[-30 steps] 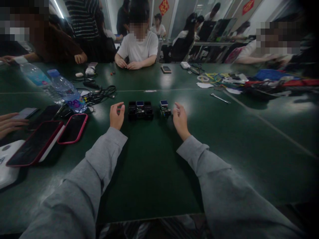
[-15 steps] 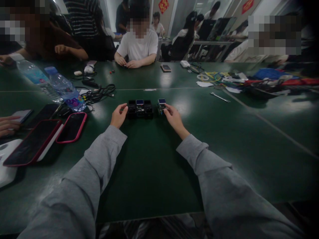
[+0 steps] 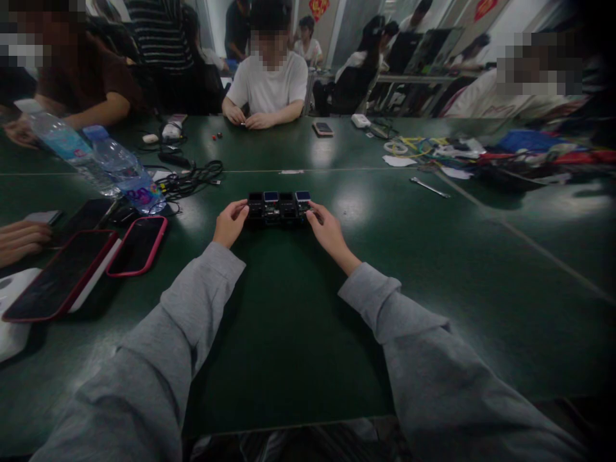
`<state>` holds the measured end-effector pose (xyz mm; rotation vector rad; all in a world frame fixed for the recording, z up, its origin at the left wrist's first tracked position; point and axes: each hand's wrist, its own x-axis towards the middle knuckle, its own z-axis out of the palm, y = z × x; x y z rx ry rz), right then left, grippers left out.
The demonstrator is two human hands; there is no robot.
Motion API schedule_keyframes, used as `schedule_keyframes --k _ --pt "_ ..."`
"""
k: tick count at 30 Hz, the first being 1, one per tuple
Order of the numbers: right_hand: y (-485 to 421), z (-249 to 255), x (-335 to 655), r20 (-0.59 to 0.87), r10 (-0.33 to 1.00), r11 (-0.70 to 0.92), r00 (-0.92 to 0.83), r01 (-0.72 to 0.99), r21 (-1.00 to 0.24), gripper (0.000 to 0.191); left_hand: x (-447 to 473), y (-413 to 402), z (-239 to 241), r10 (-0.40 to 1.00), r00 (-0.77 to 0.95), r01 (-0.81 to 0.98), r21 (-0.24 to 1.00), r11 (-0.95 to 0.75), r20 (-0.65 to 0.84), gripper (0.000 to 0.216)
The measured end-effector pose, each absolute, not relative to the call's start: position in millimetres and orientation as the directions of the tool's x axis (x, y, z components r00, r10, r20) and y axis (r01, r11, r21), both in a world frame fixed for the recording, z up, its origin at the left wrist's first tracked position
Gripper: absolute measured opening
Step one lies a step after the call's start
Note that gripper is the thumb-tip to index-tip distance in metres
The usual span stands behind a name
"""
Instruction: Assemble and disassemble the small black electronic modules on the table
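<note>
A short row of small black box-like modules [image 3: 287,209] stands on the dark green table in front of me. One module with a small screen [image 3: 271,197] sits between two black blocks. My left hand [image 3: 230,224] pinches the row's left end between thumb and fingers. In my right hand [image 3: 328,231] is a small circuit-board module with a screen [image 3: 303,196], held by its right side. It lies up against the row's right end; whether the two are joined I cannot tell.
Two water bottles [image 3: 126,173] and black cables [image 3: 199,176] lie to the left, near a pink-edged phone [image 3: 138,245] and a larger red-edged device [image 3: 62,274]. A wrench [image 3: 430,187] lies right, before a cable pile [image 3: 510,157]. Another person's hand [image 3: 22,242] rests at far left.
My right hand has moved left with the screen module, closing the gap to the row of black modules. My left hand stays at the row's left end.
</note>
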<state>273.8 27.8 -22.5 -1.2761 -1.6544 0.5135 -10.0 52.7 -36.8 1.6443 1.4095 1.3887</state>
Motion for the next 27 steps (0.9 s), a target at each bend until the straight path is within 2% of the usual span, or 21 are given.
schedule_keyframes --k 9,20,27 --pt "23.1 -16.1 270.5 0.417 0.905 0.388 -0.082 0.563 -0.73 0.046 -10.6 51.1 -34.7 0.933 -0.076 0.343 0.888 -0.307 0.352 0.034" --pt "23.3 -19.9 273.9 0.422 0.906 0.38 -0.04 0.52 -0.765 0.044 -9.2 47.7 -31.1 0.959 -0.057 0.248 0.935 -0.254 0.276 0.04" --pt "27.7 -25.8 276.2 0.44 0.898 0.398 -0.024 0.471 -0.787 0.043 -7.4 46.6 -29.3 0.955 -0.045 0.227 0.933 -0.278 0.295 0.039"
